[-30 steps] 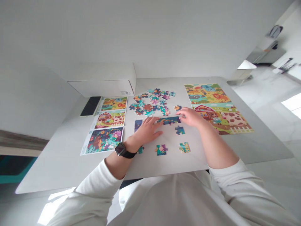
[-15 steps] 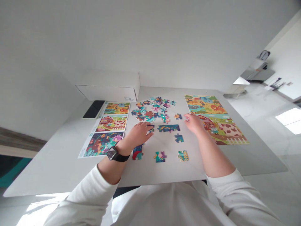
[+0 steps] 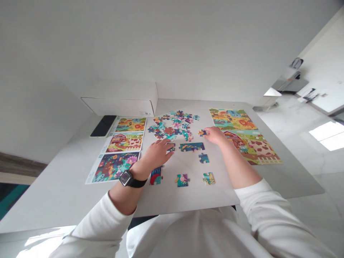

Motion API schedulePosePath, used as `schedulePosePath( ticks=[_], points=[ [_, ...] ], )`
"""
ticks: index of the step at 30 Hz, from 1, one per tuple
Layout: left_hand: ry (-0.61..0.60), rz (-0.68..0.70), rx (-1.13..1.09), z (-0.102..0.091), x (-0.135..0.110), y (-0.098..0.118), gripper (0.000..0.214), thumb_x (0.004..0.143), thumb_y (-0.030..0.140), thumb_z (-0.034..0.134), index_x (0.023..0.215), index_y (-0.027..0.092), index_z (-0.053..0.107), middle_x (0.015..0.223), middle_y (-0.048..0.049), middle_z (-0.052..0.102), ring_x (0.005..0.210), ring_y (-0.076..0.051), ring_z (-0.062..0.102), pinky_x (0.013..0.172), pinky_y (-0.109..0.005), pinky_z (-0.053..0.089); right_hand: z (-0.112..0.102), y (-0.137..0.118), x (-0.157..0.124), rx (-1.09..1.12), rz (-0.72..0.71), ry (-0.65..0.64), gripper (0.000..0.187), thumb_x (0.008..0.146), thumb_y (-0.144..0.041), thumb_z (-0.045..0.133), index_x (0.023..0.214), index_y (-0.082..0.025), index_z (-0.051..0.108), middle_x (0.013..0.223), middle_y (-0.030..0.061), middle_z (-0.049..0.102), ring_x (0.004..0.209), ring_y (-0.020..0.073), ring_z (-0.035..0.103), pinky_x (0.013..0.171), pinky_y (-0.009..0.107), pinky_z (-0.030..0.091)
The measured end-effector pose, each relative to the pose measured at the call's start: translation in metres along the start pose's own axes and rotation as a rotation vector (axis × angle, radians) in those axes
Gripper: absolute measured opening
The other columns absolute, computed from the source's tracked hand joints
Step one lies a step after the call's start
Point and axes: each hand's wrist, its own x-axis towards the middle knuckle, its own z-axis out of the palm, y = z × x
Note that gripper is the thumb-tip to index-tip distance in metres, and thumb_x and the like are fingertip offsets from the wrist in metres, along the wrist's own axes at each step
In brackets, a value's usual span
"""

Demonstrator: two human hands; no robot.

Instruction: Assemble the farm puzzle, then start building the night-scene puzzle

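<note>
My left hand [image 3: 157, 153], with a black watch on its wrist, rests on the table, fingers spread and thumb apart. Its fingertips lie over a dark blue jigsaw piece [image 3: 172, 147], partly hidden beneath them. The fingers of my right hand [image 3: 214, 135] are closed on the right edge of a jigsaw piece [image 3: 201, 133] in orange and dark blue. Between the hands lies a joined dark blue strip [image 3: 191, 147] of pieces. Below it are a blue piece [image 3: 203, 158], a yellow and teal piece [image 3: 209, 178], a teal and pink piece [image 3: 182, 180] and a red and blue section [image 3: 156, 177].
A pile of loose jigsaw pieces [image 3: 176, 123] lies at the back. To the left are a picture sheet [image 3: 88, 178], a phone [image 3: 103, 126] and a white box [image 3: 118, 106]. Two finished-looking pictures, a safari scene [image 3: 233, 119] and a farm scene [image 3: 252, 147], lie right.
My right hand has moved left and its fingers now touch the orange and dark blue piece. The left hand stays over its piece. The view has shifted slightly.
</note>
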Motion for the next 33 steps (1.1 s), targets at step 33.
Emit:
schedulePosePath(
  ticks=[33],
  points=[
    [-0.069, 0.193, -0.782, -0.009, -0.01, 0.066, 0.031, 0.105, 0.037, 0.066, 0.13, 0.022, 0.072, 0.117, -0.0085, 0.076, 0.089, -0.018, 0.07, 0.081, -0.032, 0.055, 0.004, 0.022, -0.011, 0.655, -0.023, 0.151, 0.031, 0.08, -0.046, 0.088, 0.091, -0.024, 0.07, 0.084, 0.0047, 0.074, 0.076, 0.0225, 0.069, 0.07, 0.036, 0.056]
  ],
)
